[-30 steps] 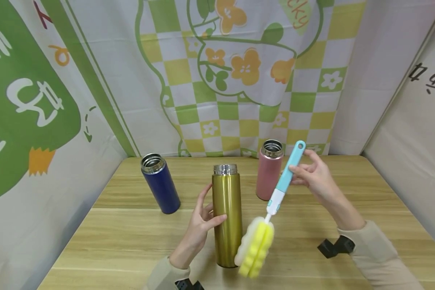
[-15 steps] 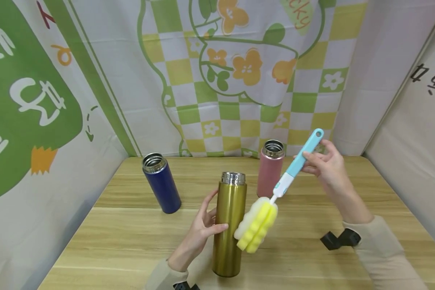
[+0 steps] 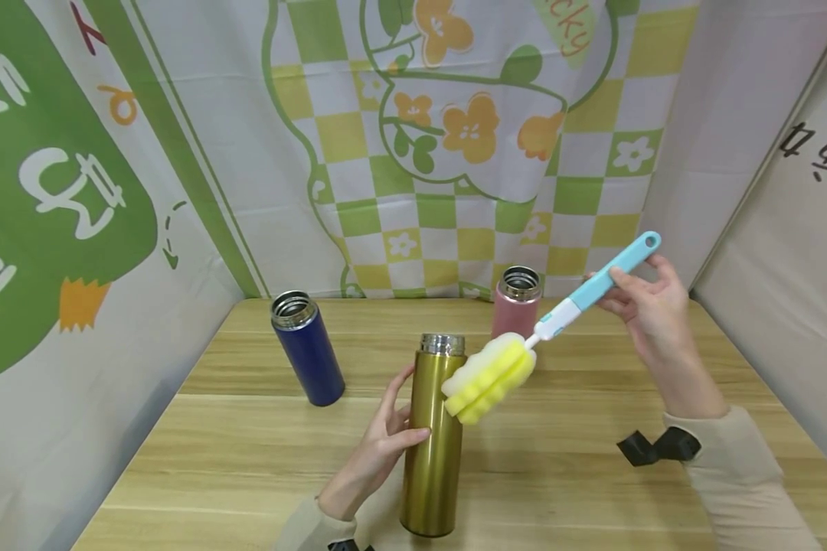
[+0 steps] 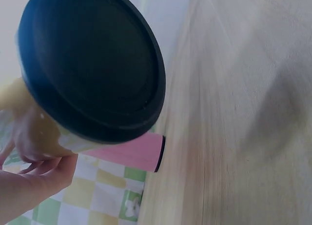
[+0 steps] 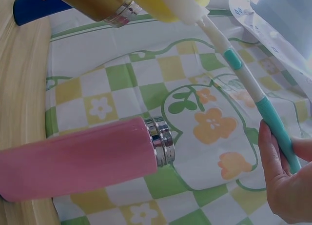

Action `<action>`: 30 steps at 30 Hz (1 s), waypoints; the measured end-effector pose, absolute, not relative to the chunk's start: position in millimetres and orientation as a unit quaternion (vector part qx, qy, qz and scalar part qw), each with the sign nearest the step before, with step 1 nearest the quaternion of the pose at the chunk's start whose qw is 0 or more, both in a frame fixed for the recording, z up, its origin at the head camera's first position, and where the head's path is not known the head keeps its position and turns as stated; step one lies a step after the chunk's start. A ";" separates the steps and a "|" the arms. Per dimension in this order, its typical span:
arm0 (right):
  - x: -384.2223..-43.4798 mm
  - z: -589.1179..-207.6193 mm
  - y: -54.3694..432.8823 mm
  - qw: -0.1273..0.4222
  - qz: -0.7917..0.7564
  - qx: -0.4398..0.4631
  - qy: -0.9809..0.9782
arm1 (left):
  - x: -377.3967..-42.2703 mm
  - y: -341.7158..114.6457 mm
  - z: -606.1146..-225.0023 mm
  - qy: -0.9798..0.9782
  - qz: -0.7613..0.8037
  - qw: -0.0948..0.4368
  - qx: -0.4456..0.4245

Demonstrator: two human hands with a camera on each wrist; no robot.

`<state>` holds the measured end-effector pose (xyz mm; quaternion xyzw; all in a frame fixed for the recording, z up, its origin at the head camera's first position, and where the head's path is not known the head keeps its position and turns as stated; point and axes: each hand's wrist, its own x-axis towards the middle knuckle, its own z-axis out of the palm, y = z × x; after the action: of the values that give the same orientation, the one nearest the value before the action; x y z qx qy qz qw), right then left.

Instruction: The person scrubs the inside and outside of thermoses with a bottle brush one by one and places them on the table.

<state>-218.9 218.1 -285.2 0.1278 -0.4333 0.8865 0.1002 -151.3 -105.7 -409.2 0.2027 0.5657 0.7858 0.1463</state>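
In the head view my left hand [image 3: 375,451] grips a gold, lidless thermos bottle [image 3: 431,467] around its middle, nearly upright with a slight tilt. Its dark round base [image 4: 92,64] faces the left wrist camera, with wood tabletop beside it. My right hand [image 3: 655,314] pinches the light-blue handle of a bottle brush [image 3: 596,287] between thumb and fingers. The brush slants down to the left. Its yellow and white sponge head [image 3: 492,375] overlaps the bottle's upper right side, just below the metal mouth, in the head view.
A pink lidless thermos [image 5: 87,159] stands behind the sponge, partly covered by it in the head view. To the left is a dark-blue lidless thermos [image 3: 310,356]. The wooden table [image 3: 565,490] ends at a patterned cloth [image 3: 455,229] behind, with printed cloths on both sides.
My right hand has moved right, lifting the brush and tilting it flatter, its sponge rising toward the bottle's mouth. The gold bottle has shifted slightly toward me in my left hand.
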 end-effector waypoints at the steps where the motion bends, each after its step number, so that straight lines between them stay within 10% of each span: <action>1: -218.8 -284.9 218.0 0.103 0.887 0.127 -0.432 | -150.9 -104.9 -408.8 0.564 0.788 0.148 0.199; 30: -216.4 -289.3 236.7 0.128 0.917 0.094 -0.367 | -150.9 -102.6 -405.5 0.581 0.800 0.087 0.123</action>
<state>-216.4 236.7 -289.3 0.0944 -0.3668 0.9166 0.1277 -150.9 -102.6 -405.5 0.1234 0.5807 0.8000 0.0867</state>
